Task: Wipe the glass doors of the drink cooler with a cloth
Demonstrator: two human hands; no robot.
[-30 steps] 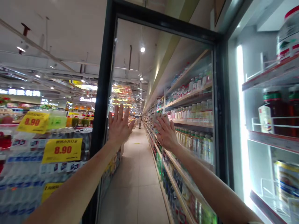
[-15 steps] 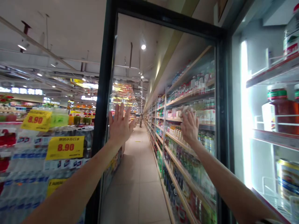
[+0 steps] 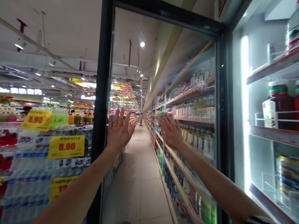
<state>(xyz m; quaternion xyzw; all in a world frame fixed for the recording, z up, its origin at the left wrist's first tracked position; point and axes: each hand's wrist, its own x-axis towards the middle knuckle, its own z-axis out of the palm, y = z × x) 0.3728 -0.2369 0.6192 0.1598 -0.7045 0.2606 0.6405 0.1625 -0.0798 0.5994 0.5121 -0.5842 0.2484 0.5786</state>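
Observation:
A glass door (image 3: 130, 90) with a black frame (image 3: 101, 93) stands swung out in front of me. Against the left part of its pane my left hand (image 3: 119, 132) lies flat, fingers spread, holding nothing. My right hand (image 3: 172, 133) presses a crumpled, pale cloth (image 3: 165, 119) to the middle of the pane. The cloth sticks out past the fingertips, and the palm hides part of it.
To the right is a lit cooler with bottles (image 3: 281, 102) and cans (image 3: 287, 177) on wire-edged shelves (image 3: 273, 133). At left rise stacked bottled drinks with yellow price signs (image 3: 66, 147). Through the glass show an aisle floor (image 3: 130, 174), drink shelves and a distant person (image 3: 140, 119).
My right hand has moved left across the glass with the cloth, and slightly down. My left hand stays spread at the left part of the pane.

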